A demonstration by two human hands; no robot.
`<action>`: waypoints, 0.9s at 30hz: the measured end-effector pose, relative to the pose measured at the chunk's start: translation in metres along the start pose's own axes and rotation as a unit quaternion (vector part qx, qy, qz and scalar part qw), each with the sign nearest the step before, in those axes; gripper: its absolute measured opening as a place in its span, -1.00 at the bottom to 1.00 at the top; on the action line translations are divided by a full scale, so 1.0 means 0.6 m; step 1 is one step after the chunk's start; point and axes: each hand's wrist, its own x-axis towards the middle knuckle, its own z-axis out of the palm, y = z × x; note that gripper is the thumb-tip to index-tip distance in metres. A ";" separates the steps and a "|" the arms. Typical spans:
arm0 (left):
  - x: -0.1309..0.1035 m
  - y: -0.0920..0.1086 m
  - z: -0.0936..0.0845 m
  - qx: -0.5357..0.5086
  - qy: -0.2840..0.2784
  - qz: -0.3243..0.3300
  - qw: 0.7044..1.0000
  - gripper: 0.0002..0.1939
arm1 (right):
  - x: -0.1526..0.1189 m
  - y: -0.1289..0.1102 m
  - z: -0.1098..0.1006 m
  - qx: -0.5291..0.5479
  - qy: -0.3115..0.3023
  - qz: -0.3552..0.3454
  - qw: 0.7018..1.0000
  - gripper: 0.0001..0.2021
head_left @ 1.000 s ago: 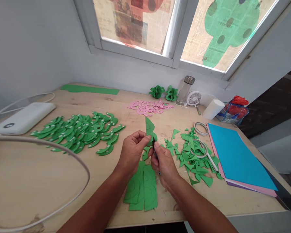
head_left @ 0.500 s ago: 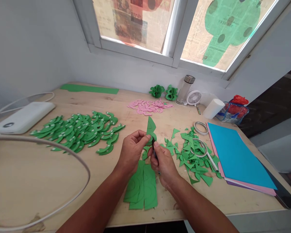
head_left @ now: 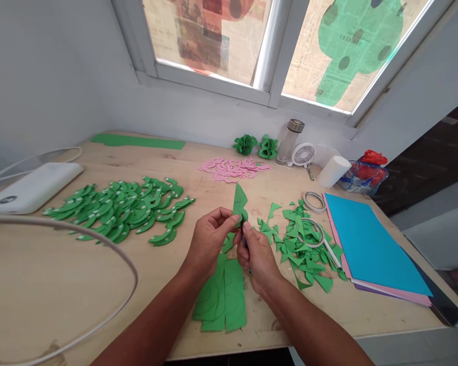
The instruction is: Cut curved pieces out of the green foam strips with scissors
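Between the thumb and fingers of my left hand (head_left: 210,236) is a green paper piece (head_left: 239,198), standing upright with a curved, partly cut edge. My right hand (head_left: 257,249) is closed around a dark-handled cutting tool (head_left: 246,242), mostly hidden by the fingers, its tip against the paper's lower edge. Both hands are close together above the table. Below them lie green paper sheets (head_left: 234,300) with curved lines drawn on them. A green curved offcut (head_left: 228,243) shows behind the hands.
Green curved cutouts (head_left: 125,208) with white tabs are heaped left, beside a white power bank (head_left: 34,185) and a looping cable (head_left: 132,290). Pink cutouts (head_left: 232,170) lie behind. Green scraps (head_left: 305,254), tape rolls (head_left: 315,202) and coloured sheets (head_left: 374,244) are on the right.
The whole view has shifted slightly. Both hands stay together, and the green paper piece has turned a little at the tool's tip.
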 end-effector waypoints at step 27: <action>0.003 -0.003 -0.002 0.008 0.021 0.016 1.000 -0.82 | -0.001 0.001 0.001 -0.008 -0.009 0.004 1.000 -0.50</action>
